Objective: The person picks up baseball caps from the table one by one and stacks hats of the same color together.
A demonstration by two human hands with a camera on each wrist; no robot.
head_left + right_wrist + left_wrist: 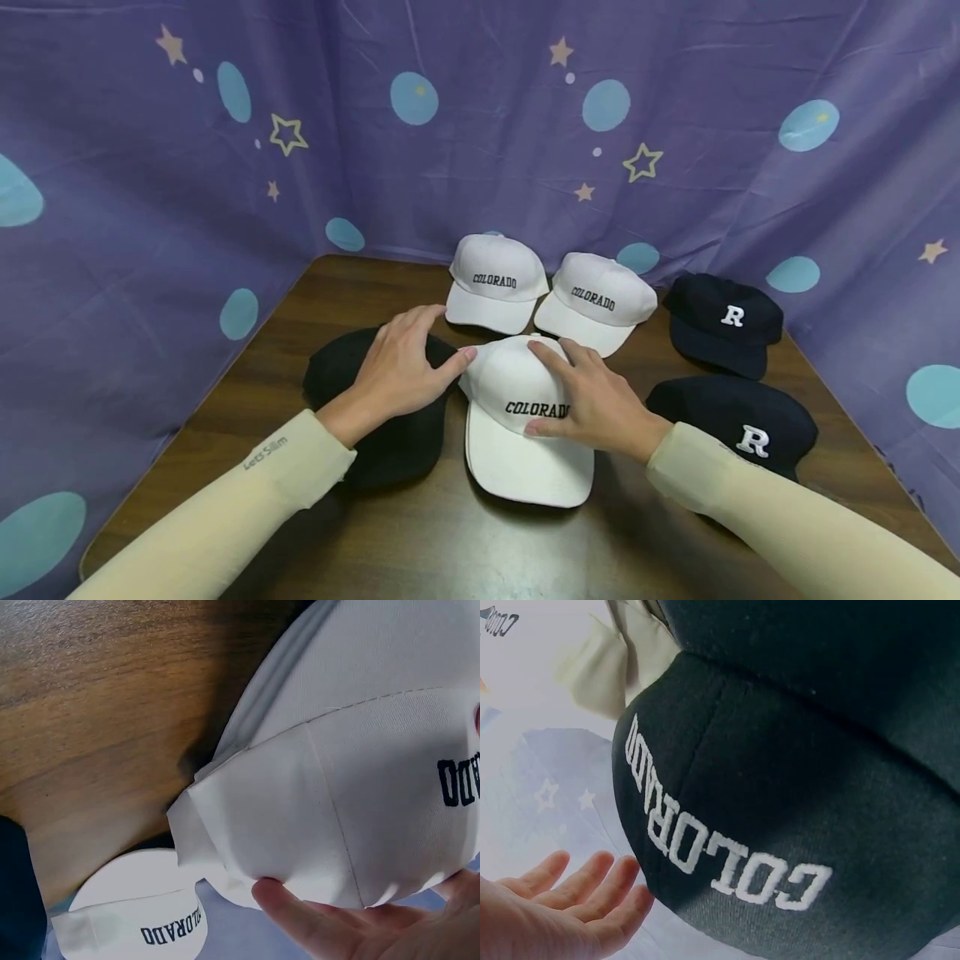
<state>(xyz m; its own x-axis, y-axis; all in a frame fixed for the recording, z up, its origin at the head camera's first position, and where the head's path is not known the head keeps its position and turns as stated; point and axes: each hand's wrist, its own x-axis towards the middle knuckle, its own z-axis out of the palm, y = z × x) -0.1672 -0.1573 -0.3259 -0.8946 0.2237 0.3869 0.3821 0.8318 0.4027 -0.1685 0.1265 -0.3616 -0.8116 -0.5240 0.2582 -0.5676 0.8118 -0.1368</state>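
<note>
The right hand (600, 400) grips the crown of the nearest white cap (517, 454), fingers over the top and thumb against the front by the lettering; that cap sits mid-desk (405, 542), brim towards the person. The left hand (401, 367) is spread, holding nothing that I can see, above a black cap (405, 450). Behind, the left rear white cap (495, 279) and right rear white cap (596, 302) sit side by side, and a rear navy cap (723, 325) and front navy cap (735, 412) line the right. Those four look settled to me; the two under the hands seem unfinished.
</note>
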